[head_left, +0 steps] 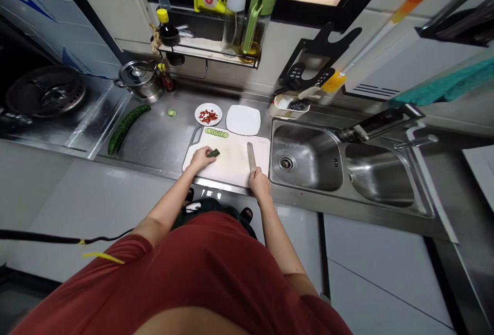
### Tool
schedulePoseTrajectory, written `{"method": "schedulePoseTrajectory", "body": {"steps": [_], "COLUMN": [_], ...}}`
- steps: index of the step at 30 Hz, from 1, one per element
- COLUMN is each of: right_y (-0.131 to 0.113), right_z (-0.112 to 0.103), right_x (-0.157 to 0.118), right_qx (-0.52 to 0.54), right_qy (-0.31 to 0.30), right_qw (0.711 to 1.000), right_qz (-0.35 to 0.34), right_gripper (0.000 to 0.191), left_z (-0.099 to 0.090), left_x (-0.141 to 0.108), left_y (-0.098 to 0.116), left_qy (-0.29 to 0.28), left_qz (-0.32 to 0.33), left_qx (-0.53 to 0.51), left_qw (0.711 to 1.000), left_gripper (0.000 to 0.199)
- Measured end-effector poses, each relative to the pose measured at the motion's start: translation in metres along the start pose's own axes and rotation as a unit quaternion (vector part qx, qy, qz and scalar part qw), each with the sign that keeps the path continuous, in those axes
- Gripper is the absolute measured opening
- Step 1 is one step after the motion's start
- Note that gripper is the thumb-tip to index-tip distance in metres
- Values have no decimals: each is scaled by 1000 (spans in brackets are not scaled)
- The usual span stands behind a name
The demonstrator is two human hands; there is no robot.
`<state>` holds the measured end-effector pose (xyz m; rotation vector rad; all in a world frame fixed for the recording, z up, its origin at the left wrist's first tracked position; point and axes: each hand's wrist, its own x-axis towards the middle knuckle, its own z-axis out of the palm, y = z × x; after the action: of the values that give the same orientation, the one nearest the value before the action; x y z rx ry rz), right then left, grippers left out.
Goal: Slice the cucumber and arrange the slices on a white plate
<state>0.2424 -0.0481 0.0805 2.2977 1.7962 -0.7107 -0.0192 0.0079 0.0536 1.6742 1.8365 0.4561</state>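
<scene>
My left hand (201,159) is closed on a short dark green cucumber piece (213,153) over the left part of the white cutting board (231,168). At the board's right side, my right hand (260,182) grips the handle of a knife (251,156), its blade pointing away from me. A row of thin cucumber slices (216,132) lies along the board's far edge. Behind the board are a white plate with red chopped pieces (208,114) and a bare white square plate (243,120).
A whole cucumber (125,127) and a few slices (171,112) lie on the steel counter to the left, near a lidded pot (141,80). The double sink (306,157) adjoins the board's right side. A bottle shelf (208,52) hangs behind.
</scene>
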Motion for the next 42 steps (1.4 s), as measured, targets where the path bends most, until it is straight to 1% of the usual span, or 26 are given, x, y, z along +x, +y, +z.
{"method": "schedulePoseTrajectory", "body": {"steps": [1,2,4,7,9,11,14,19,22,24,26,27,29,30,32,36,42], "right_y": [0,1,1,0,-1,-1,-1,-2,-3,-4,-4,-5,-5,-6,-6,-5,-5], "right_z": [1,1,3,5,6,6,6,6,5,5,3,3,2,2,3,4,5], "right_x": [0,0,0,1,1,1,2,2,2,2,1,1,1,1,1,1,2], "right_qx": [0,1,1,-1,-2,-2,-1,-4,-3,-1,-1,-1,-3,-4,-5,-3,5], "right_qy": [0,1,4,11,12,8,2,4,5,4,-1,-4,-6,-5,-2,4,4], "right_qw": [1000,1000,1000,1000,1000,1000,1000,1000,1000,1000,1000,1000,1000,1000,1000,1000,1000], "right_qz": [3,5,7,3,2,0,-2,7,6,4,5,7,9,10,7,4,7], "right_gripper": [34,34,34,33,33,34,35,34,33,33,33,32,32,32,33,33,32], "left_z": [-3,-8,-20,-40,-50,-55,-56,-54,-54,-54,-51,-49,-44,-41,-33,-15,8], "left_x": [4,8,17,30,36,39,43,44,42,38,32,30,25,24,25,38,62], "left_y": [-6,-12,-27,-50,-63,-72,-79,-80,-79,-75,-67,-61,-47,-38,-22,7,39], "left_qy": [15,42,93,167,200,211,207,199,198,208,240,266,296,296,266,174,88], "left_qz": [-13,-27,-74,-141,-176,-198,-214,-217,-214,-208,-205,-205,-181,-157,-97,-3,56], "left_qx": [-22,-37,-47,-8,17,31,39,53,50,48,58,68,84,88,91,92,102], "left_qw": [1000,998,992,976,964,957,954,954,955,955,947,940,934,938,955,980,989], "left_gripper": [33,35,40,40,39,37,35,35,38,44,48,48,45,43,39,34,35]}}
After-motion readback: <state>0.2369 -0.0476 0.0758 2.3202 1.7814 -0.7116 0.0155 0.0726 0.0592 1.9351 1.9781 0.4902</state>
